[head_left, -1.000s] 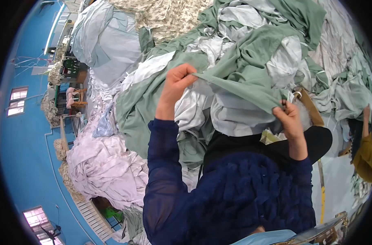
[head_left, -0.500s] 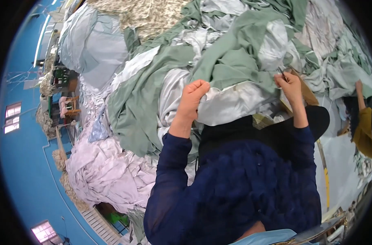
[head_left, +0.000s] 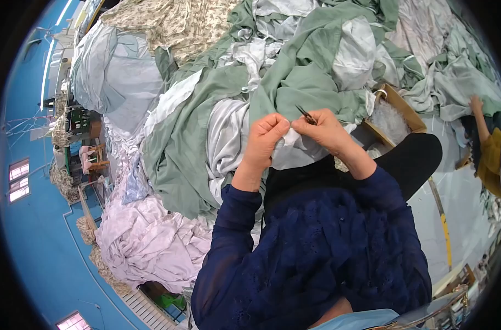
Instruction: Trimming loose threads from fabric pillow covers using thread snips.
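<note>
1. Across the whole worktable, edge to edge: heap of fabric, mostly sage-green sheets [head_left: 206, 110] and pale grey-white sheets [head_left: 228, 137]. A floral-print cloth [head_left: 179, 22] lies at the far edge; a lilac-white bundle [head_left: 146, 247] hangs off the near left corner.
2. Near right part of the table: open cardboard box [head_left: 396, 104] with pale fluffy scraps inside, just beside the person's right forearm. A black cloth [head_left: 410, 159] lies just below it.
3. Far right edge: another person's arm [head_left: 477, 113], mustard sleeve, reaching into the heap. Well apart from the wearer's hands.
4. Change noted: a second ago both arms were spread wide, stretching a green sheet between them. Half a second ago they were closing in. Now both hands meet at the near middle of the heap, just above the dark blue sleeves.
5. Left hand [head_left: 264, 140]: fingers curled and pressed together, pinching a fold of the white fabric edge [head_left: 289, 144]. Fabric sits bunched between the two hands, touching both.
6. Right hand [head_left: 325, 132]: closed around small dark snips [head_left: 306, 114], whose tips point up and left over the fold. Whether the blades are parted: cannot tell, too small.
7. Judgement: the spreading and inspecting seems over; work has narrowed to one spot on the hem, likely a loose thread being trimmed.
</note>
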`<state>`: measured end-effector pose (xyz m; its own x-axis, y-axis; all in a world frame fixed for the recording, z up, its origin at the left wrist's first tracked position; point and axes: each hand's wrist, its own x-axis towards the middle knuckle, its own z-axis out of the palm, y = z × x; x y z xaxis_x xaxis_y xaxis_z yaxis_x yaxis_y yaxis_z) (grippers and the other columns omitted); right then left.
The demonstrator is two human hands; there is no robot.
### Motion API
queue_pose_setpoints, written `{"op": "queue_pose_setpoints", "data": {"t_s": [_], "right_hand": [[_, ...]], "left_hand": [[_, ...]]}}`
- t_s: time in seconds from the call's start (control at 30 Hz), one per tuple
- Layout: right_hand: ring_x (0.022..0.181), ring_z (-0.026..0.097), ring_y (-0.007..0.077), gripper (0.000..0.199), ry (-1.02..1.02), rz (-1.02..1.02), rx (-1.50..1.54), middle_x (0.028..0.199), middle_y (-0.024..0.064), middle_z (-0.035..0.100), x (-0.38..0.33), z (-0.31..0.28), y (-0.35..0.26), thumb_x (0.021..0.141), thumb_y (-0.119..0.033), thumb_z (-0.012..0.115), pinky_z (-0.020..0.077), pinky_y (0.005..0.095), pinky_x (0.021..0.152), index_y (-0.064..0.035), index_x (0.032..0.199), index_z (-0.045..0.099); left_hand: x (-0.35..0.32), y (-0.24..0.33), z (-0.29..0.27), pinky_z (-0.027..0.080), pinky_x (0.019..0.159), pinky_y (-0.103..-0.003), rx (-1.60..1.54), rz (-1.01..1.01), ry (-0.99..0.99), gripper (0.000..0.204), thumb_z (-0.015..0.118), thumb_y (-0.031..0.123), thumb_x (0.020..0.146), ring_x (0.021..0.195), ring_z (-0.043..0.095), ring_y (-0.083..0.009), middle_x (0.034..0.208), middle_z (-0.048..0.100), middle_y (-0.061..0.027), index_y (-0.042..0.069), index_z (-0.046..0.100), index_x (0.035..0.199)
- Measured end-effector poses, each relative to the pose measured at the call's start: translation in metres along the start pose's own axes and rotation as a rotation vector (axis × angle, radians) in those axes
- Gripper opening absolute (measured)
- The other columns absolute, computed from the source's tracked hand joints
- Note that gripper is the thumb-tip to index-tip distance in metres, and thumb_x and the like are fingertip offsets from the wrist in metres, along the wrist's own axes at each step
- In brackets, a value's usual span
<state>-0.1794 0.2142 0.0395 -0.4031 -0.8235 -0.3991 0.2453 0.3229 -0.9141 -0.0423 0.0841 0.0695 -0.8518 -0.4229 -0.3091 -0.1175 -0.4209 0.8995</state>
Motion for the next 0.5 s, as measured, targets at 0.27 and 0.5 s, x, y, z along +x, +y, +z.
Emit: {"op": "queue_pose_setpoints", "data": {"t_s": [0.27,0.5], "right_hand": [[0.07,0.055,0.0037,0.014,-0.014,-0.174,0.654,0.093,0.0021,0.064,-0.02,-0.036,-0.016,0.092,-0.017,0.067,0.0297,0.0173,0.046,-0.0038,0.092,0.065],[0.072,0.059,0.0068,0.012,0.119,-0.087,0.964,0.095,0.0082,0.064,-0.037,-0.052,-0.027,0.096,-0.016,0.061,0.0262,0.0154,0.041,-0.0062,0.092,0.056]], "left_hand": [[0.003,0.003,-0.008,0.032,0.052,-0.019,0.105,0.002,0.021,0.014,0.063,0.012,0.094,0.058,0.042,-0.0008,0.069,0.054,0.007,0.005,0.062,0.081],[0.009,0.006,-0.002,0.031,0.053,-0.019,0.093,-0.047,0.015,0.016,0.065,0.013,0.093,0.059,0.04,0.0001,0.069,0.053,0.0084,0.003,0.062,0.081]]}}
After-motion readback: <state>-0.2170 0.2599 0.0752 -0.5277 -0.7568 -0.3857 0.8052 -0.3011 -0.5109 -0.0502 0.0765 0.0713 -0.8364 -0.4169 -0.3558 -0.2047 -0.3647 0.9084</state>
